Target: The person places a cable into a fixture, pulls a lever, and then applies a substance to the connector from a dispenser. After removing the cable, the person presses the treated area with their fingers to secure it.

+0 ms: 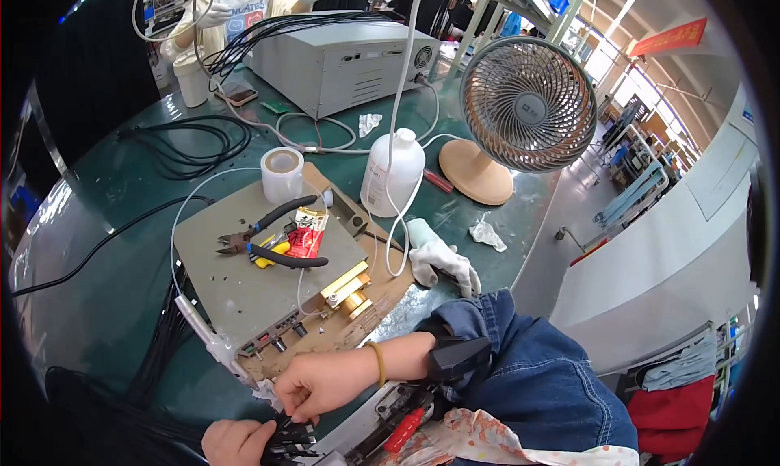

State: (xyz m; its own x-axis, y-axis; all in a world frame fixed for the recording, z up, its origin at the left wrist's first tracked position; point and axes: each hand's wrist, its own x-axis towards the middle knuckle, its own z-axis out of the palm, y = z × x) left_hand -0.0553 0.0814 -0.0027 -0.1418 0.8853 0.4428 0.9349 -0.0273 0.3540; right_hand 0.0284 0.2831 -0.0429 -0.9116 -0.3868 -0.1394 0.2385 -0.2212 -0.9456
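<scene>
viewed from the middle of the view, a mass of black cables [106, 405] lay on the green table [134, 218] at 8 o'clock; a looped black cable bundle [195, 141] was found at 10 o'clock. a white pen-shaped tool [199, 326] leaned along the near left edge of a flat grey box [211, 275], which sat toward 9 o'clock. the left hand [236, 443] was at 7 o'clock, fingers curled and thumb pressed in, gripping black cable ends [292, 443]. these ends lay between the two hands, also at 7 o'clock. at 11 o'clock, across the table, stood a co-worker [248, 3] in white gloves. side cutters [244, 238] with blue-and-black handles rested open on the box, touching a red packet [307, 234]; a film roll [283, 182] stood at 10 o'clock. the right hand [317, 382] was near 7 o'clock, thumb and fingertips pinched on the cable ends; the exact piece was too small to tell. at 12 o'clock stood a white bottle [388, 177]. a red clamp handle [405, 429] was noted at 6 o'clock, a white glove [439, 259] at 4 and a fan [532, 104] at 2.
</scene>
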